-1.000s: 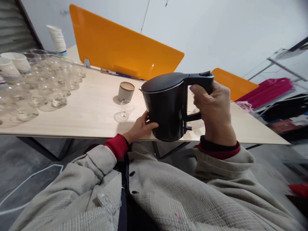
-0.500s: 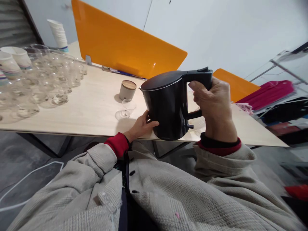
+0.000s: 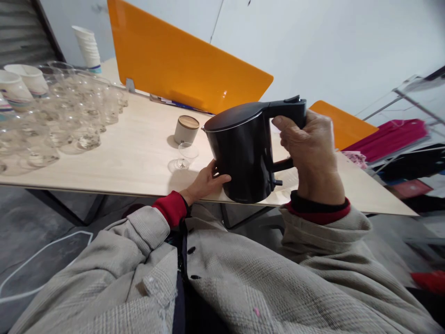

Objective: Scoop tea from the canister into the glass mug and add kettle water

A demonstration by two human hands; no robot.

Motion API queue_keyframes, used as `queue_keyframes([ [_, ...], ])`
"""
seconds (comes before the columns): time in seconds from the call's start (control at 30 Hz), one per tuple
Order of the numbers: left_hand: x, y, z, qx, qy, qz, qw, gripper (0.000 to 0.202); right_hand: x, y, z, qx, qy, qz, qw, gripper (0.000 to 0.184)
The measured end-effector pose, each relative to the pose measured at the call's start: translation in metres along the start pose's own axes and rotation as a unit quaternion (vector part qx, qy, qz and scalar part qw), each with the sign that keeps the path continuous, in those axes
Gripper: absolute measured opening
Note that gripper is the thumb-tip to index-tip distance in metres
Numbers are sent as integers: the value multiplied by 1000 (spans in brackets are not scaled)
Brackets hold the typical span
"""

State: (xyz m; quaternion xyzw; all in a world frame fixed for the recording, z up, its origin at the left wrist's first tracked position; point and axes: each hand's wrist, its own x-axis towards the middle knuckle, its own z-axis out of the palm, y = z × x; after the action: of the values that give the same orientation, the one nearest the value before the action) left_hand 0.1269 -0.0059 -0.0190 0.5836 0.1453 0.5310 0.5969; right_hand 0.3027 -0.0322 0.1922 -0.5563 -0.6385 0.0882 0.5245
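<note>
I hold a black electric kettle (image 3: 243,153) up over the table's front edge, its spout to the left and its lid closed. My right hand (image 3: 308,139) is closed around the handle, thumb near the top. Against the kettle's lower left side rests my left hand (image 3: 206,182); its thumb lies across the near face, while the other fingers go partly out of sight behind the body. A small clear glass (image 3: 187,155) stands just beyond my left hand. Behind that glass is a grey canister (image 3: 186,132) with a wooden lid.
Many clear glasses (image 3: 69,111) crowd the left of the pale table (image 3: 146,162), with paper cups (image 3: 26,79) among them and a paper cup stack (image 3: 86,48) behind. An orange divider (image 3: 184,60) lines the back. Clothes hang on a rack (image 3: 396,134) at right.
Both hands and the kettle keep practically the same pose. The view has shifted slightly, so the table things appear a little further right.
</note>
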Motion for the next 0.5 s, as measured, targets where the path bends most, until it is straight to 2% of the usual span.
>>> queue_keyframes([
  [0.2,-1,2,0,-5,-2,-1,1000,88,1,-1,2,-3,-5,-2,1000,39],
  [0.5,-1,5,0,18,-6,-1,1000,91,5,2,1,-7,-25,-41,999,53],
])
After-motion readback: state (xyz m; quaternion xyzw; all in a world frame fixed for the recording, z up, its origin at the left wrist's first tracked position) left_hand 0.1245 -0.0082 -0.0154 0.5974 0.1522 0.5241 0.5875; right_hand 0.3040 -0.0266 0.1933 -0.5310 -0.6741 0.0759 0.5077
